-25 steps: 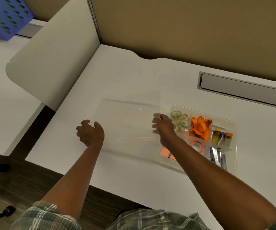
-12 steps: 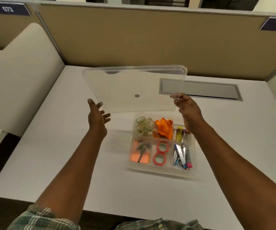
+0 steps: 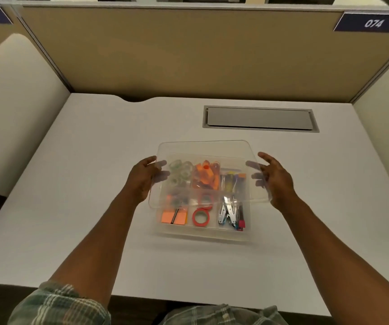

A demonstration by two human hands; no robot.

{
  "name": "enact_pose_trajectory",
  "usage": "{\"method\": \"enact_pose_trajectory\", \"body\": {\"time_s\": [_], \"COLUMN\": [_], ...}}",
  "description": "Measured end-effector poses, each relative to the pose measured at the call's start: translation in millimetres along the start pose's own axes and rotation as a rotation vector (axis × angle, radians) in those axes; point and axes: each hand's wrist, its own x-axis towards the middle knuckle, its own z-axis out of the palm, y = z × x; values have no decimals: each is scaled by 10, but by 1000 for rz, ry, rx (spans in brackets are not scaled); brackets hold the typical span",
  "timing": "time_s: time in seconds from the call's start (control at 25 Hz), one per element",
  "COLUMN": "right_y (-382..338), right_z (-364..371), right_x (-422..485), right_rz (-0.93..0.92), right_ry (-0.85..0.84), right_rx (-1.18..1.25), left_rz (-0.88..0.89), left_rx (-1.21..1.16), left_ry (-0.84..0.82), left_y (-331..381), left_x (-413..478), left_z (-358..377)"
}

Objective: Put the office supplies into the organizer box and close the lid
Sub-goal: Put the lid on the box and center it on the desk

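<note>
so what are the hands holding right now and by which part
The clear lid, gripped at its two side edges: the left hand on the left edge, the right hand on the right edge, over the organizer box.

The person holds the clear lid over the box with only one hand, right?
Not quite. Both hands hold it: the left hand grips the left edge of the lid and the right hand grips its right edge, over the box, as the head view shows.

Green-and-grey plaid shirt (image 3: 219, 314), left sleeve (image 3: 60, 306) ending near the elbow, forearms (image 3: 99, 233) bare.
</note>
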Motion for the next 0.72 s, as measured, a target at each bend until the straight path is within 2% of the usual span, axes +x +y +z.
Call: {"method": "enact_pose_trajectory", "body": {"time_s": [0.12,0.2,0.28,0.36,0.48,0.6,0.72], "right_y": [333,520,653,732,776,778,771], "right_z": [-88,-96,-80,-51,-54,-92,-107], "right_x": [-38,-87,-142,-181,-210,-253,-259], "right_rz": [-52,-108,-158,-136,-67,-43,37], "right_ry": [129,137,132,111,88,115,140], "right_rx": [-416,-756,-953,-1016,-1028,-916,-756], "left_rz": [51,104,147,158,126,96,105], "left_rx": [348,572,842,977,1033,1060,984], "left_ry": [124,195,273,321,337,325,314], "left_y": [-239,-370,-484,-549,-595,-614,-611], "left_x": [6,16,59,109,160,194,237], "left_z": [77,133,173,205,207,166,137]}}
